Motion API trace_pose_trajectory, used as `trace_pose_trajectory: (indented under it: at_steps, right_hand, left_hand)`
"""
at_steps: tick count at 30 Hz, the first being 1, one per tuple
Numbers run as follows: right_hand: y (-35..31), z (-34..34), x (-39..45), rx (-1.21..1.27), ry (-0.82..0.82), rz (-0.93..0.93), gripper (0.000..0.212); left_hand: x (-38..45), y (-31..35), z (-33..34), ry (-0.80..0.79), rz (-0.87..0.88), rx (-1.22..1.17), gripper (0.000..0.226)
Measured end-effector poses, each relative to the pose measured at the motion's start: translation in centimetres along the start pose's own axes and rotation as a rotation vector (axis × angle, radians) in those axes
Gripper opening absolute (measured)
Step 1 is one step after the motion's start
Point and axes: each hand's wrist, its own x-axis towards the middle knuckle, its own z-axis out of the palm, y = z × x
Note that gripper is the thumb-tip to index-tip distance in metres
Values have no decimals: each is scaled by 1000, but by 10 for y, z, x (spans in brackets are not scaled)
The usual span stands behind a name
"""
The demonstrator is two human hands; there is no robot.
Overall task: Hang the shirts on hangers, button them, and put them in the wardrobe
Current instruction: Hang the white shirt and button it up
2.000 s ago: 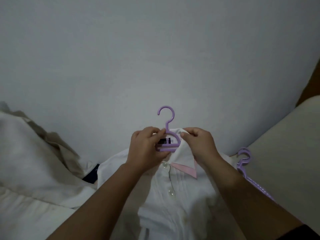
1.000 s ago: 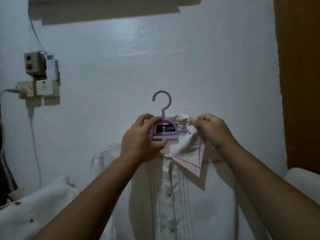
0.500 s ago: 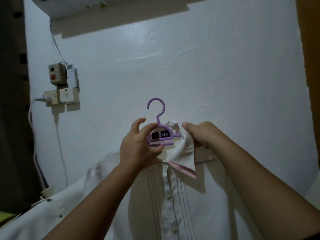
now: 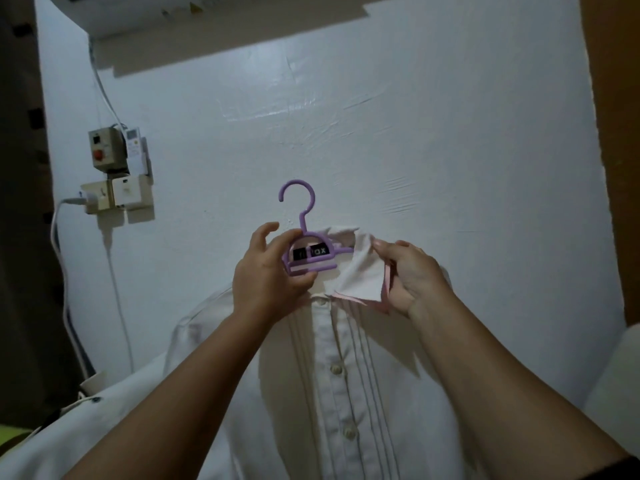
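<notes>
left hand (image 4: 268, 277) curled round the neck of the purple hanger (image 4: 310, 251), thumb over the front bar, index finger lifted free. right hand (image 4: 414, 277) pinched the collar (image 4: 362, 271) of the white shirt (image 4: 332, 375), just right of the hanger, holding it turned up with its pink underside showing. hung from the hanger and held up in front of the pale wall (image 4: 381, 133), placket facing the camera, buttons (image 4: 336, 368) running down below the hanger; whether fastened, could not tell. hook at the hanger's top stood clear, touching nothing, with bare wall above and to either side.

left of the hanger and well apart, fixed on the wall: a grey switch box (image 4: 105, 152) with a red button, sockets (image 4: 116, 197) beneath it, a white cable (image 4: 59, 258) dropping from them. far right of the hanger, a brown vertical edge (image 4: 613, 150) bounding the wall. below and left of the hanger, more white cloth (image 4: 86, 427) lying low. no container in view.
</notes>
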Motion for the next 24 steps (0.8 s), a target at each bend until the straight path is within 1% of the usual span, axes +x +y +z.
trace_pose_trajectory:
  at_steps: [1, 2, 3, 5, 7, 8, 9, 10, 11, 13, 14, 15, 20, 22, 24]
  right_hand:
    - [0, -2, -1, 57, -24, -7, 27]
    - [0, -4, -2, 39, -42, -34, 24]
    - [0, -5, -3, -58, -53, -83, 22]
    - [-2, -8, -8, -405, -25, -276, 16]
    - [-7, -14, -6, -768, 75, -593, 11]
    - [-11, -17, -4, -934, 126, -751, 14]
    - [-15, -20, -2, -1091, 156, -869, 22]
    - [-19, -23, 0, -1230, 142, -923, 31]
    - [-23, -23, 1, -1342, 82, -906, 41]
    - [-28, -24, 4, -1499, -60, -791, 60]
    - [-29, -25, 5, -1546, -106, -776, 67]
    - [-29, -26, 6, -1574, -131, -804, 72]
    - [-28, -27, 7, -1605, -248, -1109, 98]
    - [-28, -26, 6, -1613, -294, -1195, 100]
    - [-27, -23, 6, -1625, -313, -1293, 95]
  left_hand:
    - [3, -1, -3, 2, -26, -1, 66]
    - [6, -1, -5, 2, -43, 2, 66]
    - [8, -1, -7, 4, -48, 6, 66]
    - [12, -1, -12, 10, -39, 10, 65]
    - [15, -2, -17, 14, -28, 18, 65]
    - [16, -3, -20, 17, -22, 22, 65]
    - [17, -4, -22, 19, -19, 21, 65]
    - [19, -5, -25, 23, -15, 17, 65]
    - [20, -6, -28, 29, -10, 11, 66]
    - [21, -7, -36, 42, 6, -10, 66]
    - [22, -8, -40, 50, 18, -22, 66]
    - [23, -8, -44, 56, 32, -29, 67]
    - [27, -17, -74, 82, 77, 6, 68]
    - [29, -23, -85, 91, 67, 8, 68]
    - [30, -26, -95, 89, 61, 7, 68]
